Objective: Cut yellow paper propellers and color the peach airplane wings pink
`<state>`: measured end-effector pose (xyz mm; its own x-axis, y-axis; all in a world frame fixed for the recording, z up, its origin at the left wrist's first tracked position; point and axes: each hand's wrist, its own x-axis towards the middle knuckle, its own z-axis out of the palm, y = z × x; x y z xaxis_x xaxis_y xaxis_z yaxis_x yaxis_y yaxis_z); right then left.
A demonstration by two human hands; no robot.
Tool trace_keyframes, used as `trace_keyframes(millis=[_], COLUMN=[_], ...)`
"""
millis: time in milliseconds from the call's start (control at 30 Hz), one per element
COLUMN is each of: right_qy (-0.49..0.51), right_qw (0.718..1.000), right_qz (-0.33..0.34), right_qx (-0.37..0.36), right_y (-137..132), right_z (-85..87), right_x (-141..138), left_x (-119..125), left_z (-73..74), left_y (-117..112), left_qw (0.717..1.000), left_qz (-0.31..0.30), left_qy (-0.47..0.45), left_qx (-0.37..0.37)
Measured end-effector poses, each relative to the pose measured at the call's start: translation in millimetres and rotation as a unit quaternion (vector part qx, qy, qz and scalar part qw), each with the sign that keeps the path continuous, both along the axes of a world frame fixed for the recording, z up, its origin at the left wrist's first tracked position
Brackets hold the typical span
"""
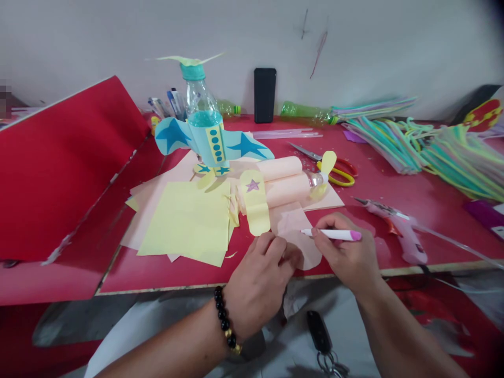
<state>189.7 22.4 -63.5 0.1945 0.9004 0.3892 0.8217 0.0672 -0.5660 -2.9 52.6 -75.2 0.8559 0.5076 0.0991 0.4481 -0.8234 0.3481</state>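
Observation:
My right hand (346,254) pinches a white marker (334,234) with a pink end, its tip over a pale pink rounded paper wing (299,231). With bent fingers, my left hand (263,275) grips that paper's near left edge; the fingertips are partly hidden. The pink piece joins a bottle wrapped in pink paper (287,190), lying on its side. A yellow paper strip (258,210) with a purple star crosses the bottle's left part, and a yellow propeller (328,167) sits at its cap. Behind stands a bottle plane with blue paper wings (205,126).
Yellow sheets (185,220) lie left of the bottle. Scissors (323,163) and a glue gun (397,226) are on the right, before bundles of coloured straws (389,142). A black phone (265,95) leans on the wall. A red board (71,168) slants at left.

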Motion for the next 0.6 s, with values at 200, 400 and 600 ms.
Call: trace_keyframes(millis=[200,400,600], right_qy=[0.006,0.028,0.070], right_qw=[0.999,0.996,0.993], right_qz=[0.031,0.079,0.083], right_qx=[-0.013,-0.035,-0.050], right_y=[-4,-8,-10], right_z=[2.6,7.4,5.0], right_x=[-9,-18,-19], left_x=[0,0,0], left_z=[-0.5,-0.3,-1.2], left_y=[-1,-1,0], left_qw=[1.000,0.999,0.999], left_qz=[0.004,-0.006,-0.004], left_qy=[0.002,0.004,0.010], left_qx=[0.002,0.042,0.046])
